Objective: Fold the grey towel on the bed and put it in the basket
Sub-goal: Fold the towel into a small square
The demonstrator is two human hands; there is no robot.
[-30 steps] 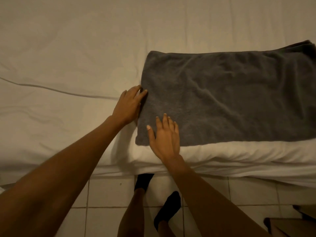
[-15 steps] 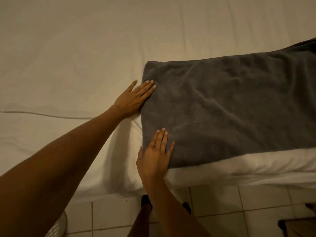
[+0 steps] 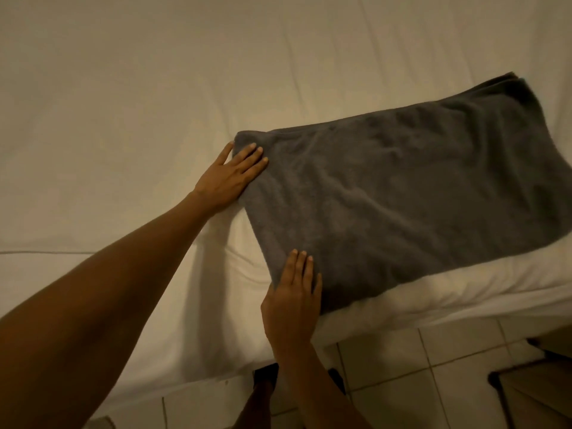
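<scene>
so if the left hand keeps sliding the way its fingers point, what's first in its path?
Just more grey towel: the left hand lies flat on its left edge, fingers aimed across it; nothing else shows.

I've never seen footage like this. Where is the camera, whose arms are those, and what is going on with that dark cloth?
No machine here: a person wears a camera on the head, so you look forward and down along their own arms. The left hand lies flat with straight fingers on the far left corner of a grey towel, and the right hand lies flat on its near left corner. Neither hand grips anything; both just press on the cloth. The towel, already folded into a rectangle, lies near the edge of a bed with a white sheet. Below is a tiled floor. No basket can be made out in this picture.
</scene>
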